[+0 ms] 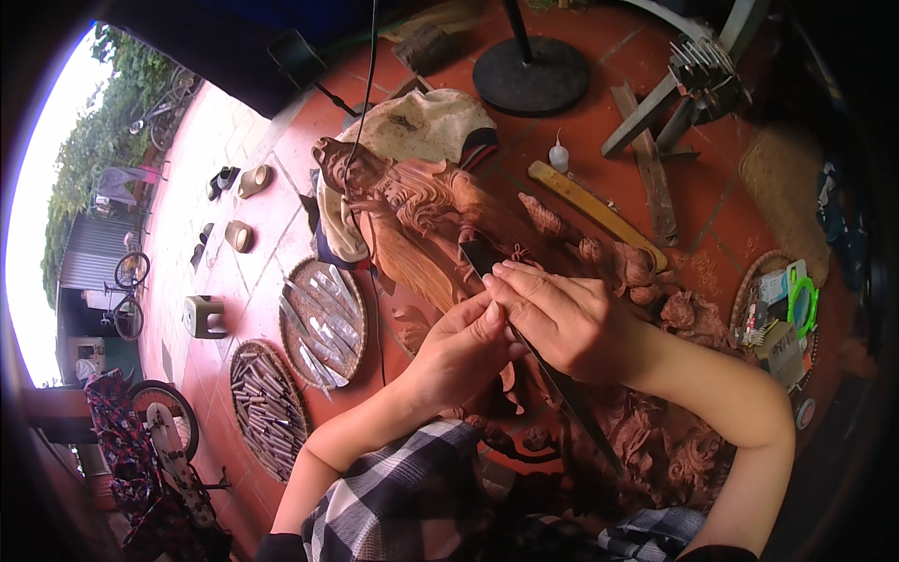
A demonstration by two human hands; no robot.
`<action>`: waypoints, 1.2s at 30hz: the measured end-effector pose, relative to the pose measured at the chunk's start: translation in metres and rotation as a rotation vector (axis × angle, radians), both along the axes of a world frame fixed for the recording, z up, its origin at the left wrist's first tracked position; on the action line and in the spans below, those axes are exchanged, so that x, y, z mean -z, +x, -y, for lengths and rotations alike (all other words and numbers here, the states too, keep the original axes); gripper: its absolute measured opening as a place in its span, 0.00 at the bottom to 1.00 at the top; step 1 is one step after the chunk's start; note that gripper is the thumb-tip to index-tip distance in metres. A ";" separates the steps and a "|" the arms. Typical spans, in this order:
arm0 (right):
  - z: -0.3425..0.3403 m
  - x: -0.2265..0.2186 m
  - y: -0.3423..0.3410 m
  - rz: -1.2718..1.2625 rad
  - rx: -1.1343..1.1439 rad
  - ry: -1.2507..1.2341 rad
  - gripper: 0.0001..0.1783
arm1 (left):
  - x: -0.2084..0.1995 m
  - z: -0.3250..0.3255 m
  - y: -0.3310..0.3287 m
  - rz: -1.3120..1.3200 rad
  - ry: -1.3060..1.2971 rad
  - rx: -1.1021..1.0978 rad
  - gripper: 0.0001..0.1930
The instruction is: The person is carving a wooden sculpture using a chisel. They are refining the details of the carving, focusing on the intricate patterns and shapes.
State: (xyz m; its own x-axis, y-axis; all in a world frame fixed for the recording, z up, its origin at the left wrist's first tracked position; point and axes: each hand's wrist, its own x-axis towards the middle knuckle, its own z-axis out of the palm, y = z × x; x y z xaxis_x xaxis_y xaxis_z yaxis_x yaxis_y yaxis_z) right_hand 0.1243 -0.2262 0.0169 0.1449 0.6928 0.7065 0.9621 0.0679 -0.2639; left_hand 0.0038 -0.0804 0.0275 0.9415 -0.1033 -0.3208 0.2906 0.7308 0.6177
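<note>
Both of my hands are closed on a long, thin, dark strip (582, 412), flat and blade-like; its exact kind I cannot make out. One end pokes out beyond my fingertips, and the rest slants down to the right under my right wrist. My left hand (468, 347) pinches it between thumb and fingers, close against my right hand (567, 314), whose fingers press on it from above. Beneath them lies a large reddish-brown wood carving (407, 248) of a robed, bearded figure. Its head end rests on a cream cloth (421, 122), and its lower part is densely carved.
At left, one round basket (359, 361) holds flat metal blades, another (236, 421) many handled tools. A yellow wooden bar (595, 214) and a small white bottle (559, 155) lie beyond the carving. A basket of supplies (744, 290) sits right; a black cable (371, 75) hangs over the carving.
</note>
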 end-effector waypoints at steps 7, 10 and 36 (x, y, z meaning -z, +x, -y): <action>-0.011 0.001 0.010 0.033 0.006 0.028 0.17 | 0.019 -0.011 0.004 0.064 -0.005 -0.009 0.24; -0.007 -0.001 0.007 -0.046 -0.014 -0.047 0.19 | 0.011 -0.006 0.007 0.074 0.045 -0.015 0.25; 0.004 -0.011 0.003 0.005 -0.035 -0.112 0.19 | 0.006 0.002 0.000 0.034 0.065 0.020 0.28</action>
State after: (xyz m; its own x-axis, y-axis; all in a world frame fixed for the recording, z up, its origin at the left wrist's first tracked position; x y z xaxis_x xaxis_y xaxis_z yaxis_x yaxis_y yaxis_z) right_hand 0.1271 -0.2299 0.0277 0.1161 0.7722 0.6247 0.9610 0.0716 -0.2671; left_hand 0.0042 -0.0822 0.0210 0.9501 -0.1019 -0.2949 0.2823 0.6831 0.6735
